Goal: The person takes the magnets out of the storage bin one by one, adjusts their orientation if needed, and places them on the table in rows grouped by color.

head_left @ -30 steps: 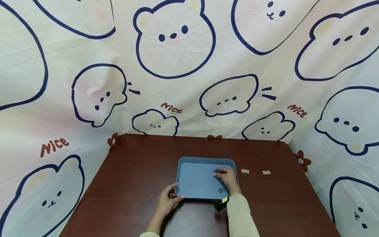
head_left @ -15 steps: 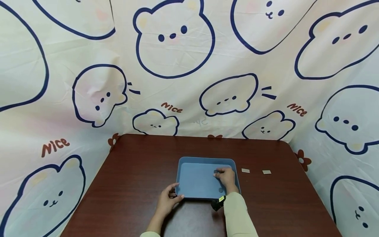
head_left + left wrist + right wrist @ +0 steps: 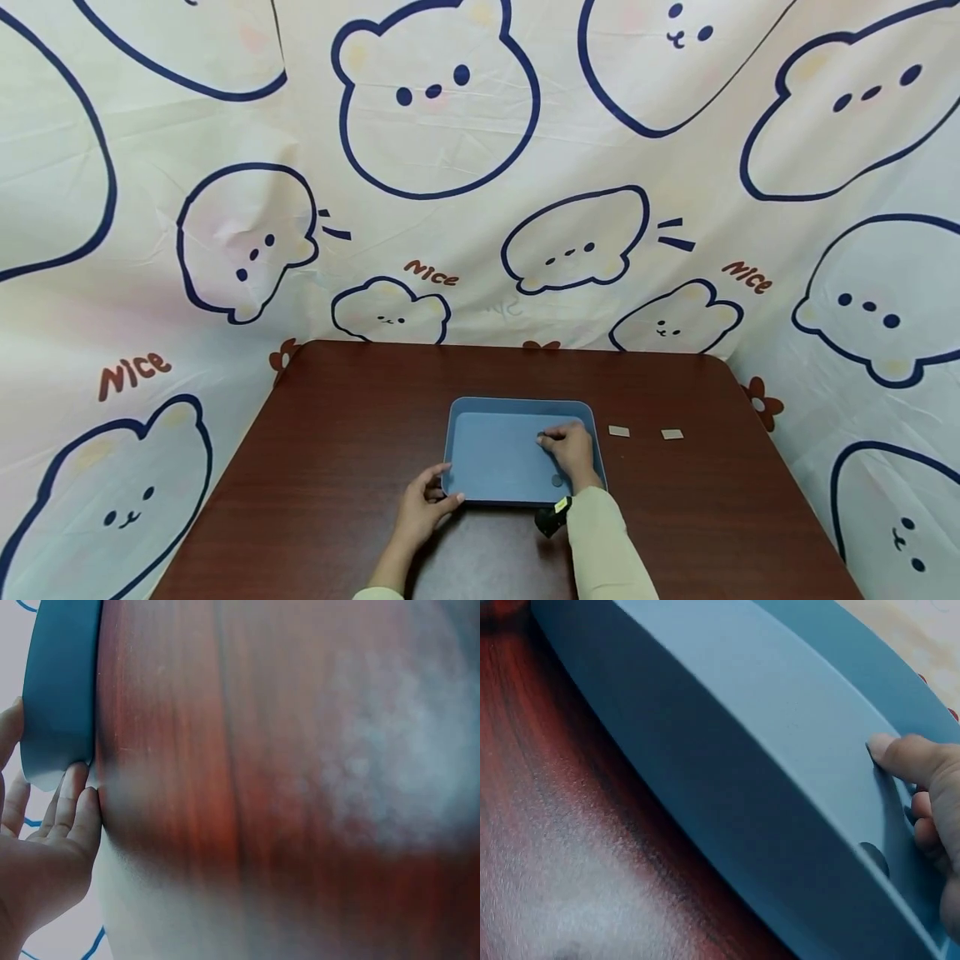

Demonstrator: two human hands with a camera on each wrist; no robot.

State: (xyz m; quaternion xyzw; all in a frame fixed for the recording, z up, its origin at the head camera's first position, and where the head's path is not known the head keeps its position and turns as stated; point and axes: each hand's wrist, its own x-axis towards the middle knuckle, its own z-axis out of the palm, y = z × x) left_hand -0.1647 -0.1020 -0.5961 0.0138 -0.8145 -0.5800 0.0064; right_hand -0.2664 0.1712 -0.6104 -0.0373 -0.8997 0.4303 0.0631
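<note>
A shallow blue tray (image 3: 487, 454) stands on the brown table. My left hand (image 3: 422, 504) holds the tray's near left corner, thumb at the front edge and fingers along the side; the left wrist view shows fingertips against the tray wall (image 3: 64, 682). Over the right part of the tray, my right hand (image 3: 572, 450) pinches a small dark round disc (image 3: 541, 435) between thumb and fingertips, close to the tray floor. Another dark disc (image 3: 557, 481) lies on the floor nearer the front wall, below that hand. In the right wrist view this disc (image 3: 874, 858) is partly hidden by the wall.
Two small pale rectangular pieces, one nearer the tray (image 3: 618, 432) and one farther right (image 3: 672, 434), lie on the table (image 3: 360, 417). A cartoon-printed cloth (image 3: 480, 233) hangs behind and at both sides. A black wrist camera (image 3: 551, 521) sits on the right wrist.
My right wrist and sleeve have shifted slightly left, with the fingertips staying at the same spot in the tray. The left hand and the tray keep their places.
</note>
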